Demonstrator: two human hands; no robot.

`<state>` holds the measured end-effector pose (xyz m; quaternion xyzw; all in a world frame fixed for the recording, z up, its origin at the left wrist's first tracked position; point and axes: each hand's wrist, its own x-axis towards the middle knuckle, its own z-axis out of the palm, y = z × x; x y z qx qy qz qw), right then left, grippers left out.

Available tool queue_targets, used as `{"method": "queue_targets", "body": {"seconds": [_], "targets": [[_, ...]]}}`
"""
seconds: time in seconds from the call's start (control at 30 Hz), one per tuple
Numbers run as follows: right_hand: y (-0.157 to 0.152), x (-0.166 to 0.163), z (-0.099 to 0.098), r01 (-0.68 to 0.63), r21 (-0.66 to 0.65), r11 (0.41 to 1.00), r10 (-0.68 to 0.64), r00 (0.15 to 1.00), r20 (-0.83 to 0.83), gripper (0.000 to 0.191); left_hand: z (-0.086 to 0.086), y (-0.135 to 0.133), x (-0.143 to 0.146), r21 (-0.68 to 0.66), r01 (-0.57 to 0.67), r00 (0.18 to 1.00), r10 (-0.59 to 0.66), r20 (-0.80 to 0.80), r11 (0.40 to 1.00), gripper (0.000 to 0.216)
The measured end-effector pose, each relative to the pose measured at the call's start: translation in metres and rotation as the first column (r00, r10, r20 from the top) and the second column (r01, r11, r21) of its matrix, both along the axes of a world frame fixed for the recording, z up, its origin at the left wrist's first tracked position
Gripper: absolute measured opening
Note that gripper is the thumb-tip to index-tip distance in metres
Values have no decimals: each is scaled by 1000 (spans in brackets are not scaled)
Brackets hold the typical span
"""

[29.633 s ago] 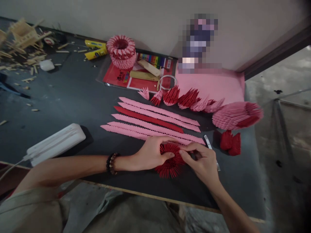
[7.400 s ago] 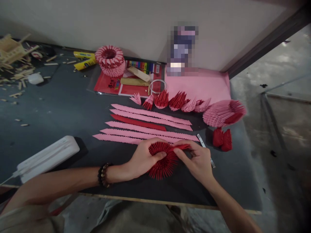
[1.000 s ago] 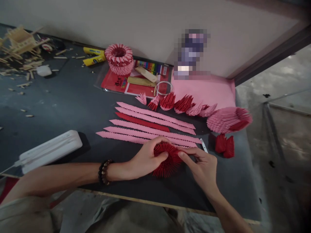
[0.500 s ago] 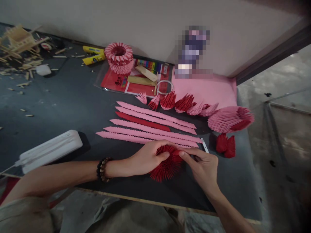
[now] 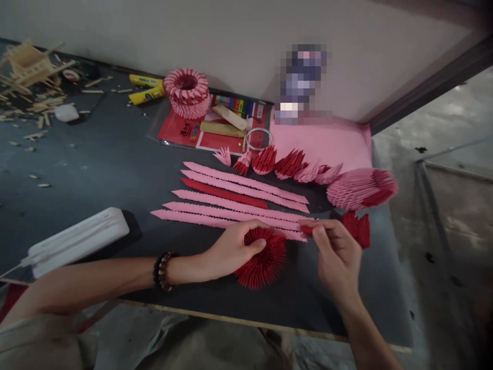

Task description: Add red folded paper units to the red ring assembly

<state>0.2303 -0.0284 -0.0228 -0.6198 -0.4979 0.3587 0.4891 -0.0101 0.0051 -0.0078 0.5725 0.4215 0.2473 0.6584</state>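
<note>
Red ring (image 5: 264, 259) clasped left hand (image 5: 231, 252); piece (image 5: 307, 229), right hand (image 5: 336, 255).

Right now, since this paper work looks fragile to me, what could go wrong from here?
1. The left hand alone grips the red paper ring, thumb in its centre; a hard squeeze could loosen its folded units.
2. The right hand pinches a small red folded piece beside the nearest pink strip and may knock it askew.
3. The ring sits toward the near edge of the table and could slide off.
</note>
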Motion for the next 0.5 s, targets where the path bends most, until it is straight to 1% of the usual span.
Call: {"method": "queue_targets", "body": {"seconds": [0.03, 0.07, 0.17, 0.23, 0.3, 0.37, 0.43, 0.5], "targets": [[0, -4, 0, -82, -31, 996, 83, 996, 24, 19, 0, -1, 0, 1, -10, 1000, 10, 1, 1000, 30], [0, -9, 0, -131, -41, 990, 133, 990, 50, 20, 0, -1, 0, 3, -14, 1000, 14, 5, 1000, 30], [-2, -18, 1, -230, -62, 971, 236, 964, 124, 25, 0, -2, 0, 38, 3, 1000, -3, 6, 999, 31], [-4, -20, 1, -285, -101, 953, 300, 935, 192, 29, -1, -3, 0, 82, 17, 1000, -15, -21, 996, 32], [-6, -20, 1, -279, -121, 953, 303, 910, 283, 27, -2, -3, 0, 117, 33, 998, -28, -48, 993, 33], [-7, -20, 1, -234, -102, 967, 255, 900, 354, 24, -3, -3, 0, 135, 41, 998, -35, -46, 990, 34], [-8, -21, 1, -202, -74, 977, 215, 902, 374, 23, -3, -4, 0, 140, 48, 999, -45, -29, 989, 36], [-8, -23, 2, -196, -72, 978, 209, 912, 353, 25, -1, -4, 0, 143, 56, 998, -54, -22, 988, 36]]}}
